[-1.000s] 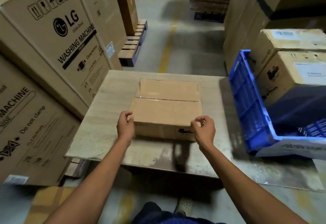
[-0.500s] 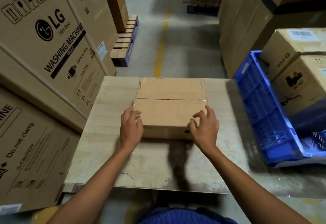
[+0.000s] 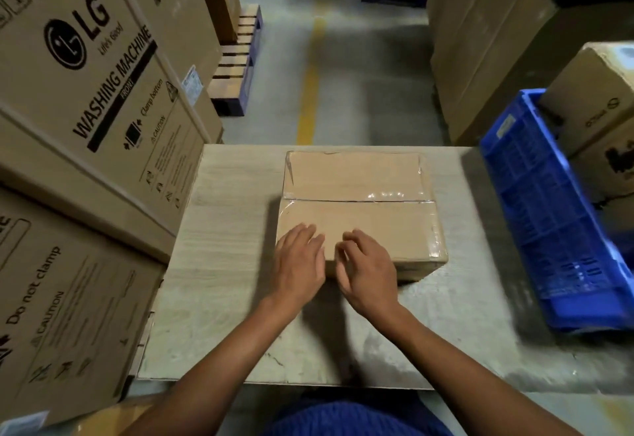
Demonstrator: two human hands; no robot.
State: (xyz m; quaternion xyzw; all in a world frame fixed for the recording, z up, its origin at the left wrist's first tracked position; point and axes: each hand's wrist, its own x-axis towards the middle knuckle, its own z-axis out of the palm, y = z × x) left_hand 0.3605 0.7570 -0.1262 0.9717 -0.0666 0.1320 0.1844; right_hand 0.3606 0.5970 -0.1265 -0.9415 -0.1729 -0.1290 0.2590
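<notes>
Now left hand, right hand atop box near edge — fingers loose, gripping nothing — crate rightward.

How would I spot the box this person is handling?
Find the table between the washing machine cartons and the blue crate. The small cardboard box lies on it, under the left hand and right hand. Unlike its neighbours, it is flat, plain-topped and sealed with clear tape.

The box is matt brown cardboard, its seam and right edge sealed with glossy clear tape. The table is pale, matt wood-grain board, scuffed at its near edge. The crate at right is blue perforated plastic; the large cartons at left are matt printed cardboard.
</notes>
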